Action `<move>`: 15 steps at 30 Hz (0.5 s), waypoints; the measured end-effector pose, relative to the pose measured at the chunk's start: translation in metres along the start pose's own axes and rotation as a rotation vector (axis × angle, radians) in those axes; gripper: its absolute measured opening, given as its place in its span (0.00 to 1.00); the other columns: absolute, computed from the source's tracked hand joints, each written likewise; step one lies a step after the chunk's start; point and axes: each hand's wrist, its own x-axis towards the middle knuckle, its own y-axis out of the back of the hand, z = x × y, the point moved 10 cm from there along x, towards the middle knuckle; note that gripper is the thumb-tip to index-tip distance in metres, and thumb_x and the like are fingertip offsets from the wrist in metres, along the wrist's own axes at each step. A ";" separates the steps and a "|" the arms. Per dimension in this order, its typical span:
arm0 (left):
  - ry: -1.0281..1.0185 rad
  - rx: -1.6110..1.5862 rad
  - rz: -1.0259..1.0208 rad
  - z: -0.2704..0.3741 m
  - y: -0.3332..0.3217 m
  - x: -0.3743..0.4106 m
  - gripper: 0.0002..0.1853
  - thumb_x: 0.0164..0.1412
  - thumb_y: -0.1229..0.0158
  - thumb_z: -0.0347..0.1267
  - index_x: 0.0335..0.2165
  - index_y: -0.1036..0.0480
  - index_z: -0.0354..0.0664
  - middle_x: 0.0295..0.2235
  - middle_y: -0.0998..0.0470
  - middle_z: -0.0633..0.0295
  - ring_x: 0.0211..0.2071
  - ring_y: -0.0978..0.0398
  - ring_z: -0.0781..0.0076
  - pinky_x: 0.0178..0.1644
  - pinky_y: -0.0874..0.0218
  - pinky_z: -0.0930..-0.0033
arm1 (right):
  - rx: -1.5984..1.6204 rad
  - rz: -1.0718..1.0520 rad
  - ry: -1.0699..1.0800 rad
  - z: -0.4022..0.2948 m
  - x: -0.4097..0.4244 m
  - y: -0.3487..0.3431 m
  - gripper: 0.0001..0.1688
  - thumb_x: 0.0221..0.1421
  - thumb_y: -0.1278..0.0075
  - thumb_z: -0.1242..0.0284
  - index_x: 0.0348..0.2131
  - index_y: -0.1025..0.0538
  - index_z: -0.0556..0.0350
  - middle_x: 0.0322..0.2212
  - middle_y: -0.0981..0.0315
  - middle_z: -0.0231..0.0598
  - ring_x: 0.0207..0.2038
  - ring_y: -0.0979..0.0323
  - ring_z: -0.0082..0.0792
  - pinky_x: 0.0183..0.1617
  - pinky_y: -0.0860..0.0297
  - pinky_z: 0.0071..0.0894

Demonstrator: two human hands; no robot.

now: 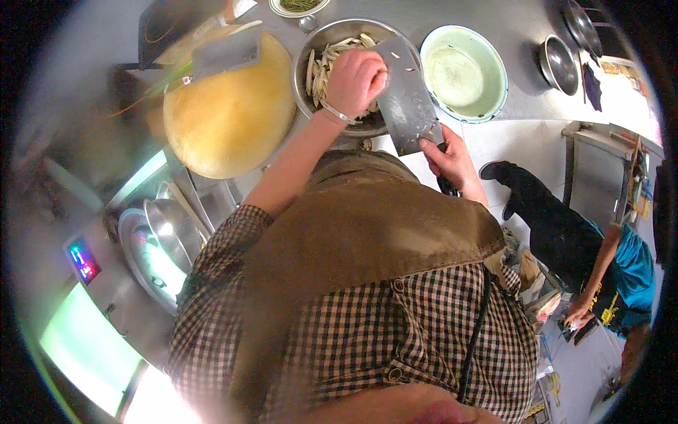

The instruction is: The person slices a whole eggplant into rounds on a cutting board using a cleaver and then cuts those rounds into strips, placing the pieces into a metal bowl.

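My right hand (449, 159) grips the dark handle of a broad cleaver (405, 100). Its flat blade slants over the right side of a stainless steel bowl (301, 103), with small pale scraps stuck to the metal. My left hand (357, 79), fingers curled, is over the bowl beside the blade's left edge; nothing shows in it, though its palm side is hidden. Pale cut strips (318, 79), apparently a vegetable, lie in the bowl, partly covered by my hand and the blade. Left of the bowl is a round yellowish chopping board (228, 127), with another cleaver blade (228, 53) lying on it.
A chipped pale-green enamel basin (466, 74) stands right of the bowl. Farther right are metal bowls (560, 66). A plate of green food (299, 6) sits beyond. At lower left is a metal strainer (169, 233). A person in a blue top (635, 275) is at right.
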 end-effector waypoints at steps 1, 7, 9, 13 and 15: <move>0.026 0.019 -0.011 -0.007 0.000 0.000 0.07 0.43 0.45 0.29 0.25 0.34 0.42 0.31 0.31 0.62 0.34 0.34 0.61 0.42 0.45 0.61 | 0.017 0.001 -0.005 -0.003 -0.007 0.003 0.10 0.49 0.54 0.72 0.32 0.34 0.59 0.13 0.41 0.25 0.13 0.45 0.14 0.14 0.47 0.15; 0.109 0.147 -0.027 -0.037 0.006 -0.002 0.06 0.44 0.45 0.33 0.24 0.31 0.44 0.31 0.31 0.63 0.36 0.35 0.61 0.41 0.45 0.62 | 0.048 0.127 0.043 0.002 -0.025 0.019 0.08 0.51 0.56 0.74 0.30 0.35 0.61 0.11 0.43 0.25 0.10 0.48 0.14 0.13 0.51 0.15; 0.075 0.059 0.014 -0.019 0.011 0.007 0.07 0.44 0.45 0.34 0.25 0.31 0.45 0.31 0.31 0.63 0.36 0.35 0.62 0.42 0.45 0.62 | 0.065 0.143 0.062 0.001 -0.026 0.014 0.08 0.51 0.56 0.74 0.30 0.35 0.61 0.11 0.43 0.25 0.10 0.48 0.15 0.13 0.51 0.15; -0.092 -0.079 0.032 0.030 0.010 0.025 0.07 0.44 0.44 0.35 0.25 0.31 0.45 0.30 0.31 0.63 0.35 0.35 0.63 0.41 0.44 0.64 | 0.109 0.115 0.027 -0.003 -0.030 -0.008 0.07 0.50 0.55 0.74 0.29 0.35 0.60 0.12 0.43 0.25 0.11 0.47 0.15 0.13 0.51 0.15; -0.120 -0.046 0.035 0.033 0.009 0.026 0.07 0.45 0.45 0.35 0.24 0.31 0.45 0.30 0.31 0.64 0.35 0.35 0.64 0.41 0.43 0.65 | 0.091 0.124 0.009 -0.004 -0.032 -0.018 0.08 0.50 0.55 0.74 0.29 0.35 0.60 0.12 0.43 0.24 0.11 0.47 0.15 0.14 0.50 0.15</move>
